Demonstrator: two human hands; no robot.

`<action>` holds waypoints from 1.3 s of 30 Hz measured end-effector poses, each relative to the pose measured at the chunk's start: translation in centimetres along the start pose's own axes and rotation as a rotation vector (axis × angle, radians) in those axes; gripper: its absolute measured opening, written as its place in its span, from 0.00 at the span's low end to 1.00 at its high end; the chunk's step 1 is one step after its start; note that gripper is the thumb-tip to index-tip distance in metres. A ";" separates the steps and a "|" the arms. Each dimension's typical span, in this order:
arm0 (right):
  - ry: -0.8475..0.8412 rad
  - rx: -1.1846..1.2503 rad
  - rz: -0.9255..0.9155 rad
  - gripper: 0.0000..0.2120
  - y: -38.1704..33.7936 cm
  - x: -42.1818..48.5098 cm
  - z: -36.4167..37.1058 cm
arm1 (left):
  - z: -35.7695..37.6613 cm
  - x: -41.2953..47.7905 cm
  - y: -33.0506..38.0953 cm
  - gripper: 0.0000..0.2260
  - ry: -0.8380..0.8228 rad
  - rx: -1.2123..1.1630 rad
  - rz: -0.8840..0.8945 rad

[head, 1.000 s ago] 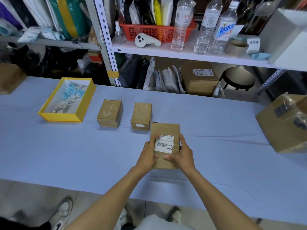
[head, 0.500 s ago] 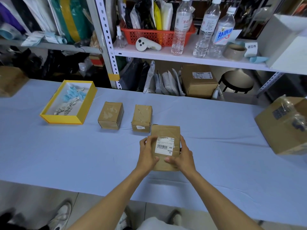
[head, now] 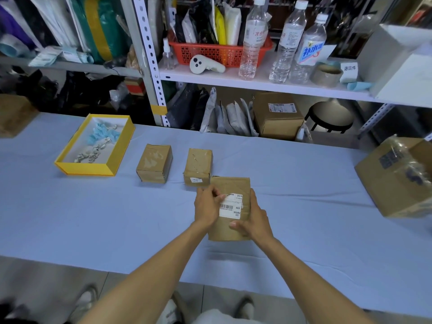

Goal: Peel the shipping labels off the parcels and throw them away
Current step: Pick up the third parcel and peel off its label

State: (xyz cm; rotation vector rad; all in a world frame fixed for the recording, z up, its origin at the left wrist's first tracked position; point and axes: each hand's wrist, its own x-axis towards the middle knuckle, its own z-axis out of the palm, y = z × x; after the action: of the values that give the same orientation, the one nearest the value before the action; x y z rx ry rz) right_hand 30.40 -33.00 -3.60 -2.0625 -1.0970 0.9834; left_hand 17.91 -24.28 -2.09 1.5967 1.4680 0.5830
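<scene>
A flat brown parcel (head: pixel 231 185) lies on the pale blue table (head: pixel 93 218) in front of me, with a white barcode shipping label (head: pixel 231 205) on its top. My left hand (head: pixel 207 205) rests on the parcel's left side, its fingertips pinching the label's upper left corner. My right hand (head: pixel 253 219) grips the parcel's lower right edge, thumb across the front. Behind stand two small brown boxes: one (head: pixel 198 166) with a small white sticker on its front face, one (head: pixel 154 163) further left with torn paper residue on top.
A yellow open box (head: pixel 67 163) holding crumpled paper scraps sits at the left. A large taped carton (head: pixel 395 176) stands at the table's right edge, another brown box (head: pixel 14 115) at the far left. Shelves with bottles and a red basket (head: pixel 217 52) rise behind the table.
My left hand has slid up from the parcel's lower left side to the label's upper left corner. The parcel and my right hand have stayed almost where they were.
</scene>
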 end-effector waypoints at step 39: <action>0.018 -0.062 0.068 0.60 0.2 1.0 0.1 | -0.3 -0.1 -0.5 0.06 -0.029 -0.043 0.023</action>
State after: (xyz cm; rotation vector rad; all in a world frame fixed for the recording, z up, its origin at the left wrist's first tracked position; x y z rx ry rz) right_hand 30.74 -32.25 -4.17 -2.1671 -1.0666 0.9727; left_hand 17.40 -24.33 -2.37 1.5836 1.4087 0.5985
